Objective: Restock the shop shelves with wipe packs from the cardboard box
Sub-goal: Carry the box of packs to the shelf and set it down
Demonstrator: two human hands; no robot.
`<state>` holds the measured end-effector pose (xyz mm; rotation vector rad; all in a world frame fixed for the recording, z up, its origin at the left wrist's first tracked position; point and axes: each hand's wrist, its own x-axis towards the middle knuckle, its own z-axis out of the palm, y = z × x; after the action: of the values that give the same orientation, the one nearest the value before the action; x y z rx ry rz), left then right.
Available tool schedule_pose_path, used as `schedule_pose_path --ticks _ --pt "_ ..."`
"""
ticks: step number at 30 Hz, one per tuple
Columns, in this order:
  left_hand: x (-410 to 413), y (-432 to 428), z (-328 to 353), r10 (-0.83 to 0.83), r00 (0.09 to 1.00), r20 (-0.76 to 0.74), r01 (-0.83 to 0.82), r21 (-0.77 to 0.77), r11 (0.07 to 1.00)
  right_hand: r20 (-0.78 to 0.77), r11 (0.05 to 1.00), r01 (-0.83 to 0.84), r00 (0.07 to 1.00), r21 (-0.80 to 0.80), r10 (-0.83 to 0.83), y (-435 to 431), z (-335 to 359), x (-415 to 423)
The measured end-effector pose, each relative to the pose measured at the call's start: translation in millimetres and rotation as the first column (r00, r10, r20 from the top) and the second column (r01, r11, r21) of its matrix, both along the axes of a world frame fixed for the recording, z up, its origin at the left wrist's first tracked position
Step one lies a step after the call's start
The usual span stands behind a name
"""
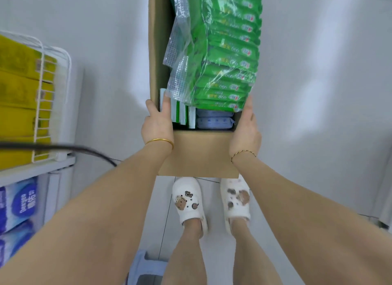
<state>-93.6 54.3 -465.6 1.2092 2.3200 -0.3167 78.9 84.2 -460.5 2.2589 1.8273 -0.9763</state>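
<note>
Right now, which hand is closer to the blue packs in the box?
Right. The right hand presses the box wall just beside the blue packs; the left hand grips the opposite corner, white-and-green packs between.

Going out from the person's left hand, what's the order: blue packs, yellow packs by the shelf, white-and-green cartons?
From the left hand, head view:
1. White-and-green cartons, inside the cardboard box, right by the hand.
2. Blue packs, on the box's right side.
3. Yellow packs, in the wire basket, far left.
</note>
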Motion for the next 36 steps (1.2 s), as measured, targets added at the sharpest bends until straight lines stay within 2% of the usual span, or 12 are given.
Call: schedule_pose_path --ticks 11,18,25,31,36 --pt "42 -128 -9 0.217 0.976 -0.026 -0.215 0.069 0.974 -0.032 0.974 -0.225 0.973 0.036 0.227 -94 -3 34" --pt "75 -214 -9 0.340 0.939 -0.044 -0.338 0.047 0.940 0.007 0.910 -0.414 0.910 0.023 0.414 -156 0 56" --pt "94 -308 -12 0.435 0.900 -0.030 -0.433 0.054 0.900 -0.005 0.847 -0.531 0.847 0.025 0.532 -229 -2 71" --pt "64 -373 -14 0.476 0.878 -0.046 -0.472 0.085 0.878 -0.066 0.791 -0.608 0.788 0.064 0.612 -295 -11 56" --pt "40 -420 -2 0.577 0.817 0.017 -0.576 0.080 0.814 -0.245 0.813 -0.579 0.782 0.052 0.573 -351 -16 19"
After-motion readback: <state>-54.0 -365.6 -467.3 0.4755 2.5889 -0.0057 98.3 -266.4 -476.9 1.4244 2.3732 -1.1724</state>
